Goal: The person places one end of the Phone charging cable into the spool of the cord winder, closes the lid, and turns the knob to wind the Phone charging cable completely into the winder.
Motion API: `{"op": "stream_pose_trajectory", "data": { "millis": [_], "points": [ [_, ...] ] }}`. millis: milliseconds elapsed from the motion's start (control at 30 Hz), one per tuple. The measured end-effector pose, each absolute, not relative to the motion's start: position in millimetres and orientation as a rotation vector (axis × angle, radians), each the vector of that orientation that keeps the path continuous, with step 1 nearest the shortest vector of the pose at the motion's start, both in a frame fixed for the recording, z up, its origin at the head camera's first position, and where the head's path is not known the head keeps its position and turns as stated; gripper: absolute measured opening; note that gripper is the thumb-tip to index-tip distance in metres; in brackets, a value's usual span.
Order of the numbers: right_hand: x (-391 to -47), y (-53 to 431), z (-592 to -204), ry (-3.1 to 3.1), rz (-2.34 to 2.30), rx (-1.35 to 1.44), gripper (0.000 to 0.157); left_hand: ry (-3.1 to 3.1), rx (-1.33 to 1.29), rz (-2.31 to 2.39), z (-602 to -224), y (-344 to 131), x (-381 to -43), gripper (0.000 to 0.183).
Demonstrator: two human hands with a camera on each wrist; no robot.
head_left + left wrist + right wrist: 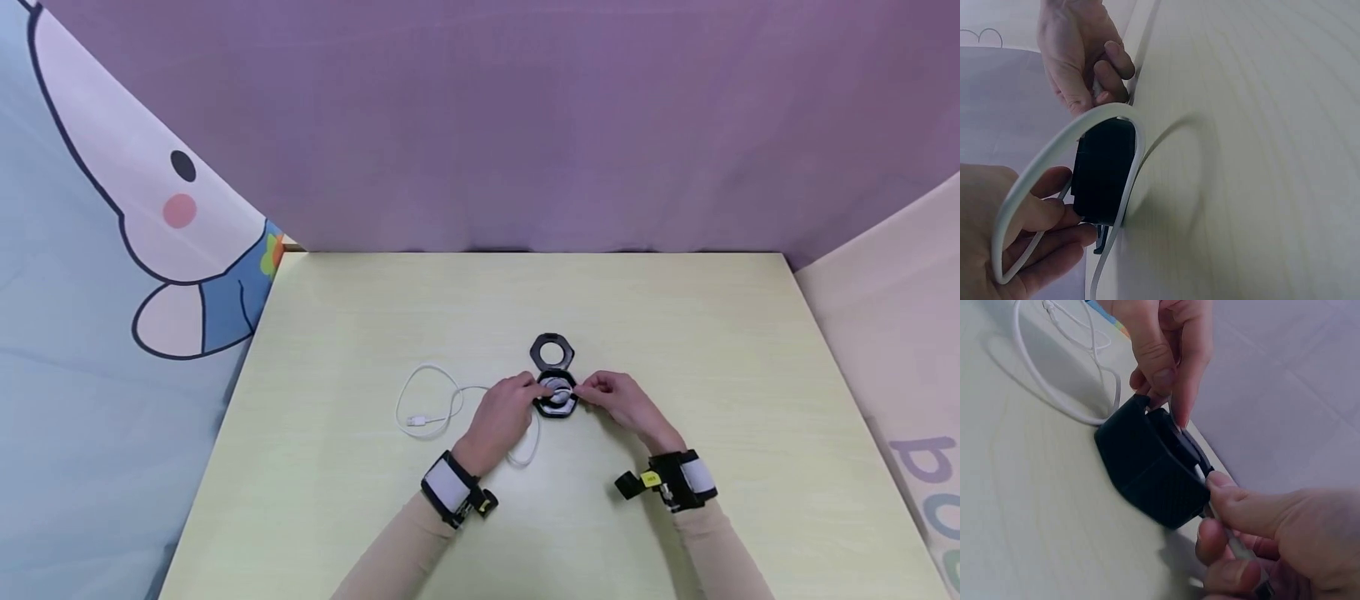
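Note:
A black hexagonal case [557, 413] stands on the table with its ring-shaped lid [535, 353] swung out on the far side. Part of a white USB cable [442, 372] lies coiled inside it. My left hand [504, 417] is at the case's left side, its fingertips over the opening, pinching the cable where it runs into the case. At the right edge my right hand [626, 407] grips the cable's end; in the right wrist view its connector [1244, 553] lies between thumb and curled fingers. One loop of cable arches in front of the case in the left wrist view.
The rest of the cable loops left across the pale wooden table [360, 317], its USB-A plug [417, 421] lying there. Behind the table hangs a purple cloth [525, 125]; a blue printed cloth [67, 417] is at the left. Both wrists carry strapped cameras.

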State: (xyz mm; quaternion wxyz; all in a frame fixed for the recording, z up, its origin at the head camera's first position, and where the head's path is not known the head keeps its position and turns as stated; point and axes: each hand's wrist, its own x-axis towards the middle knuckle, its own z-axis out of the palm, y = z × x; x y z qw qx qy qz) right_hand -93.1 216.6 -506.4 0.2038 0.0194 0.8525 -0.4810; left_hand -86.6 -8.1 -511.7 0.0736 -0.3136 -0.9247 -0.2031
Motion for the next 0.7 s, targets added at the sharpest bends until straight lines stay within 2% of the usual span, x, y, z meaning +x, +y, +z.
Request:
{"op": "stream_pose_trajectory", "data": {
  "millis": [267, 433, 700],
  "points": [
    [-92, 218, -509, 2.43, -1.331, 0.043, 0.028, -2.763, -0.932, -0.603, -512, -8, -86, 0.041],
    [-90, 218, -513, 2.526, -1.286, -0.043, 0.024, -2.775, -0.92, -0.597, -512, -8, -86, 0.041],
    [-83, 218, -516, 2.848, -1.122, -0.28, 0.008, -2.768, -0.921, -0.588, -512, -7, -86, 0.042]
  ]
}}
